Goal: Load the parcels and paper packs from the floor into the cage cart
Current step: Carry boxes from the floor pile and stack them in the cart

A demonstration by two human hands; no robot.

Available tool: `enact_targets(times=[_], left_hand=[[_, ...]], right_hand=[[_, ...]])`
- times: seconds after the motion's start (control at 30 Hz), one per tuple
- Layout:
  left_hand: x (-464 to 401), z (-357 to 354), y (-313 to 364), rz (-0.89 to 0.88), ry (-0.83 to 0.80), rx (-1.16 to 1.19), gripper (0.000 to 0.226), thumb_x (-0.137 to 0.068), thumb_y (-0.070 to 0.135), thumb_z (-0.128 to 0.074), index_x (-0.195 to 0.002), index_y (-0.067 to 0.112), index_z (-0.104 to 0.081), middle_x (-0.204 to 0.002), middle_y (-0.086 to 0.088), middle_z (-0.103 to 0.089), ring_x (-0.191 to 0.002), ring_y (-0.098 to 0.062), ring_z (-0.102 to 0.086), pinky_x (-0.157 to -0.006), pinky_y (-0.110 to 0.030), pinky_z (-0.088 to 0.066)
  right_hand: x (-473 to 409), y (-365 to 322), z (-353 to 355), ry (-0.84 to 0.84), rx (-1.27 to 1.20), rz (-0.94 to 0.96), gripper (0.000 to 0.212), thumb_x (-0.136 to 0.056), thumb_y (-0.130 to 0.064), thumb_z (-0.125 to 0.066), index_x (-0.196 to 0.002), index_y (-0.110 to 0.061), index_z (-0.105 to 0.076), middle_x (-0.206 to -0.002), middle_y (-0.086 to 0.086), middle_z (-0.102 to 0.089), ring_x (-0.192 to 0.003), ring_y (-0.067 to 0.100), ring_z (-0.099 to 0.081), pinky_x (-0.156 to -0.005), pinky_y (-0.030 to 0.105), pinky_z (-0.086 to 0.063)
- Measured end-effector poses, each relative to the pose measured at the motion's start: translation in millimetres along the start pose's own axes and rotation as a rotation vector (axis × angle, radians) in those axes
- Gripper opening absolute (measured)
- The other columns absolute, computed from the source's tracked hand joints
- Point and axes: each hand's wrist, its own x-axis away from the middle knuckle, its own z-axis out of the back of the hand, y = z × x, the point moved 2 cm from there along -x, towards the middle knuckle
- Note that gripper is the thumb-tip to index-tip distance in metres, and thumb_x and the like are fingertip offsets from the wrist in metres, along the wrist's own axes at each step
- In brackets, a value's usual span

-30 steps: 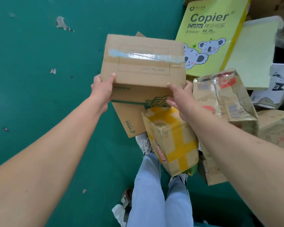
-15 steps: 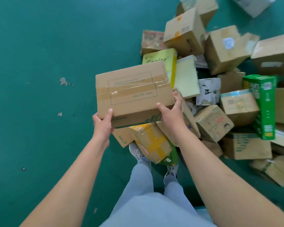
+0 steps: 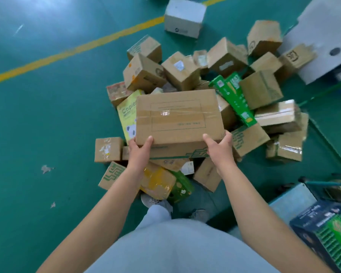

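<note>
I hold a taped brown cardboard parcel (image 3: 177, 119) in the air over the heap, top face up. My left hand (image 3: 139, 152) grips its near left corner and my right hand (image 3: 220, 149) grips its near right corner. Under and behind it, several cardboard parcels (image 3: 182, 72) lie jumbled on the green floor with a yellow Copier paper pack (image 3: 127, 119) and a green paper pack (image 3: 235, 97). The cage cart's blue base (image 3: 291, 201) and green frame bars (image 3: 327, 183) show at the lower right, with a dark blue and green box (image 3: 327, 231) on it.
A white box (image 3: 183, 17) stands apart at the top. A grey board (image 3: 325, 38) lies at the upper right. A yellow floor line (image 3: 71, 51) crosses the open green floor on the left. My legs and shoes (image 3: 156, 201) stand against the near edge of the heap.
The parcel has risen off the heap with both hands still on it. My view has pulled back and swung right, so the whole heap and the cart's corner now show.
</note>
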Motion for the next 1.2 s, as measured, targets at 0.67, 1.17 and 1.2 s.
enact_targets(times=[0.67, 1.17, 1.2], left_hand=[[166, -365, -20, -0.190, -0.512, -0.837, 0.091, -0.078, 0.076, -0.066, -0.148, 0.025, -0.036, -0.142, -0.005, -0.051, -0.121, -0.030, -0.058, -0.103, -0.052, -0.052], [314, -550, -90, -0.381, -1.034, -1.144, 0.094, -0.068, 0.084, -0.064, -0.139, 0.027, -0.040, -0.134, -0.001, -0.052, -0.110, -0.023, -0.061, -0.100, -0.048, -0.054], [322, -562, -94, -0.382, -1.064, -1.171, 0.097, -0.063, 0.086, -0.064, -0.137, 0.028, -0.040, -0.134, -0.001, -0.053, -0.110, -0.024, -0.061, -0.100, -0.049, -0.054]], right_hand=[[63, 217, 371, 0.488, -0.276, -0.442, 0.094, -0.066, -0.073, -0.067, -0.137, -0.021, -0.034, -0.140, 0.006, -0.046, -0.116, 0.032, -0.059, -0.097, 0.053, -0.056], [200, 344, 489, 0.940, -0.603, -0.676, 0.128, -0.053, -0.085, -0.062, -0.153, -0.014, -0.026, -0.149, 0.009, -0.043, -0.121, 0.032, -0.061, -0.098, 0.051, -0.056], [207, 344, 495, 0.967, -0.604, -0.700, 0.119, -0.061, -0.079, -0.066, -0.152, -0.012, -0.027, -0.149, 0.009, -0.043, -0.119, 0.033, -0.062, -0.098, 0.051, -0.056]])
